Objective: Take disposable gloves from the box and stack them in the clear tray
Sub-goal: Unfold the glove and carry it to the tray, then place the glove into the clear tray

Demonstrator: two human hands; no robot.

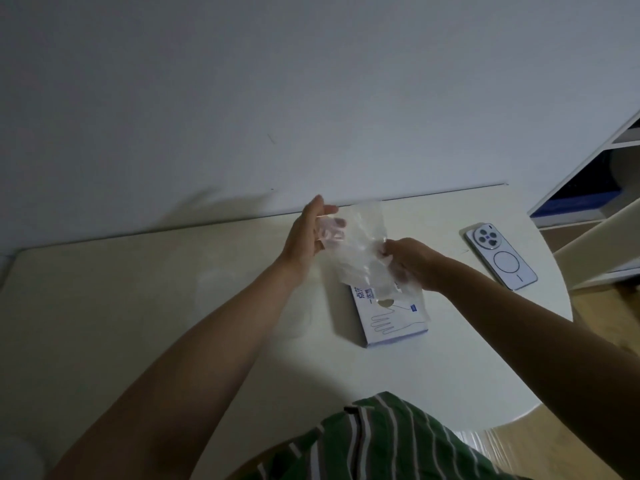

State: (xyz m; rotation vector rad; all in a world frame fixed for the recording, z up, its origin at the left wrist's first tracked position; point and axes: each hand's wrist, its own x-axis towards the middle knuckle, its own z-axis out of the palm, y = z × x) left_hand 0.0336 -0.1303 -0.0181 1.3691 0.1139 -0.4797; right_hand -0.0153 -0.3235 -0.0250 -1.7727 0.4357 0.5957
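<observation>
A thin transparent disposable glove is held up in the air between both hands, above the table. My left hand grips its upper left part; the fingertips show through the plastic. My right hand pinches the glove's right edge with curled fingers. Directly below lies the flat white and blue glove box with a hand drawing and a heart-shaped opening on top. A faint outline of the clear tray shows on the table left of the box; its contents cannot be made out.
A white phone lies camera side up on the white table, right of the hands. A wall runs along the table's far edge. A white shelf unit stands at the right. The table's rounded edge curves at the right.
</observation>
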